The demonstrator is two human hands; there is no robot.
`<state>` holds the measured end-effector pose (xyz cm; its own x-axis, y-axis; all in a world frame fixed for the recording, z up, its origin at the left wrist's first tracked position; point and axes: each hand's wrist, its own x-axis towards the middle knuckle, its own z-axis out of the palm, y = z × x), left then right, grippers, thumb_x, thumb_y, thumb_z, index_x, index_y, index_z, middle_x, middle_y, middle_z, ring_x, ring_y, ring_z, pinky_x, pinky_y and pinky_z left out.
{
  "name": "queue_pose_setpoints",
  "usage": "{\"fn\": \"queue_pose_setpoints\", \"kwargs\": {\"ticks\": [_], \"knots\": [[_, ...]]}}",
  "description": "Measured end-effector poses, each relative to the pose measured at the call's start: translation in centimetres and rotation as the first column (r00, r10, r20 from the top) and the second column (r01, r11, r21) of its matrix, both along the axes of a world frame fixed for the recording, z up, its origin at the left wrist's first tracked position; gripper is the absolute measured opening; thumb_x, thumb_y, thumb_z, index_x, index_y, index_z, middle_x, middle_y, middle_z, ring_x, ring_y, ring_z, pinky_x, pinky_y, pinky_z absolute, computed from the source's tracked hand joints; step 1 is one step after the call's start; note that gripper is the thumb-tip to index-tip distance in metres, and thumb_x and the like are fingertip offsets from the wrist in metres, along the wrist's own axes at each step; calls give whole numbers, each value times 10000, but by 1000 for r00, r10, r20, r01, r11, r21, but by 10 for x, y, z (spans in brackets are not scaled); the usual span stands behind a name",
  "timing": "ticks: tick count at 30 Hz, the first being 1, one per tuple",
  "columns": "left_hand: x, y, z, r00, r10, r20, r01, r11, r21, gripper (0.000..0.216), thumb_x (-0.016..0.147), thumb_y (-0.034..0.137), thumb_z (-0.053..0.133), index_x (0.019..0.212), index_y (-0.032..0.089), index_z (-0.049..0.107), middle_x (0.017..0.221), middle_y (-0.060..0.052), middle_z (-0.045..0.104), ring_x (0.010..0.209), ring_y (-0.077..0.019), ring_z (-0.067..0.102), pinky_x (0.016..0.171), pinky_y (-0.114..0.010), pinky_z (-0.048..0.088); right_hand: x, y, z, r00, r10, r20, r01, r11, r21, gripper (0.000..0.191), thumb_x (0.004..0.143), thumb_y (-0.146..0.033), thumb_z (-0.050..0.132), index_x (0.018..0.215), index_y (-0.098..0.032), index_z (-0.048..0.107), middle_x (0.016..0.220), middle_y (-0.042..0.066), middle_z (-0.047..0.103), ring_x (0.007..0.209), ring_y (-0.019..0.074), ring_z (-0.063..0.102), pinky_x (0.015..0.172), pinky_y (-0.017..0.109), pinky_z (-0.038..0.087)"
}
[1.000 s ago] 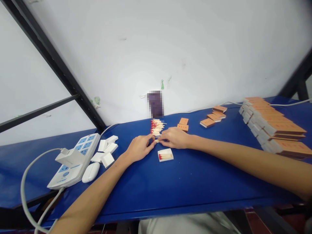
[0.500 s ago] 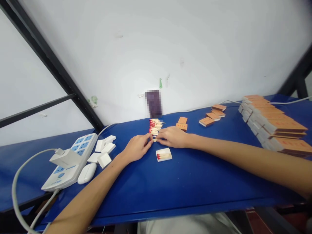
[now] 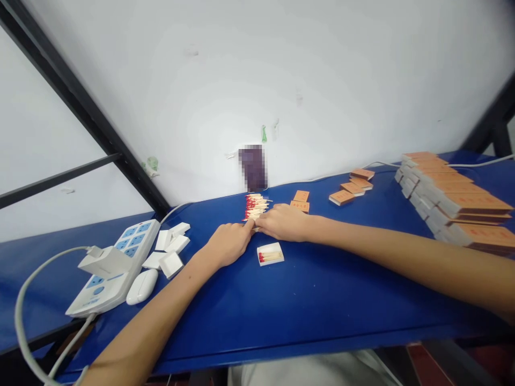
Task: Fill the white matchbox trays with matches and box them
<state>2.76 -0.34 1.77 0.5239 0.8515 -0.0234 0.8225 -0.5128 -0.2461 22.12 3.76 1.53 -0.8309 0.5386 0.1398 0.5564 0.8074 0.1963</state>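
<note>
A pile of red-tipped matches point(image 3: 256, 207) lies on the blue table near the wall. At its near edge my left hand point(image 3: 230, 242) and my right hand point(image 3: 282, 222) meet, thumbs and fingers pinched together. Pale matchsticks point(image 3: 256, 229) show between the fingertips, partly hidden, so I cannot tell how many. Just below my right hand sits a white matchbox tray point(image 3: 280, 260) with several matches lying inside, heads to the left. Two orange matchboxes point(image 3: 301, 196) lie right behind my right hand.
Several white empty trays point(image 3: 174, 246) lie left, beside a white earbud case point(image 3: 142, 287) and a power strip point(image 3: 120, 268) with a plugged-in charger. Several loose matchboxes point(image 3: 352, 188) lie back right. Stacked matchboxes point(image 3: 454, 198) stand at far right. A pixelated dark rectangle point(image 3: 254, 167) is at the wall.
My fingers have closed in tighter at the near edge of the match pile, and both hands have shifted slightly. The tray with matches stays in place.
</note>
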Motion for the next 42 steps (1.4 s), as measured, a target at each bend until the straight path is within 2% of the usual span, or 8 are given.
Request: {"fn": "queue_pose_setpoints", "kwargs": {"ticks": [4,8,15,19,24,34,42], "knots": [[0,0,1,997,-24,76,27,999,-31,356,1030,382,174,1088,182,463,1032,-127,686,869,-268,678,703,-353,480,1,-2,8,998,-45,32,47,997,-68,311,994,-366,378,1024,-162,611,938,120,712,784,231,681,638,290,407],[-1,-1,3,991,-43,127,49,998,-38,339,1029,385,189,1056,189,465,1089,-121,661,896,-251,662,731,-348,483,2,-5,10,998,-57,28,60,994,-96,275,983,-332,385,1071,-168,587,921,118,712,781,238,681,627,290,402],[-1,-1,4,985,-64,163,71,997,-37,331,1028,397,199,1039,200,465,1082,-98,649,919,-241,647,761,-355,488,1,-7,12,998,-64,22,66,990,-123,276,971,-318,386,1078,-153,579,907,127,704,803,255,680,615,296,386],[0,-1,1,984,-59,168,67,997,-40,322,1030,373,202,1075,190,462,1085,-107,646,967,-245,642,801,-363,491,2,-8,12,998,-67,-7,65,985,-160,258,961,-323,401,1065,-155,567,932,123,701,789,243,673,604,288,371],[0,0,-1,989,-59,132,64,997,-32,311,1028,345,214,1140,177,451,1114,-123,646,973,-259,650,779,-366,496,5,-5,11,998,-50,-31,42,973,-229,242,958,-334,403,1039,-160,552,948,116,696,755,222,656,568,281,334],[0,-2,0,991,-69,111,73,997,-31,333,1033,370,190,1135,178,441,1082,-118,661,967,-266,657,750,-358,491,6,-5,12,1000,-23,-14,19,964,-264,280,981,-336,360,1103,-148,530,1006,140,684,803,236,652,606,296,364],[0,-4,5,989,-78,125,79,997,-4,356,1034,383,165,1132,179,439,1041,-106,667,905,-266,659,718,-362,483,13,-2,23,996,51,-67,-68,955,-290,251,968,-337,367,992,-158,541,935,120,671,725,204,600,583,287,323]]}}
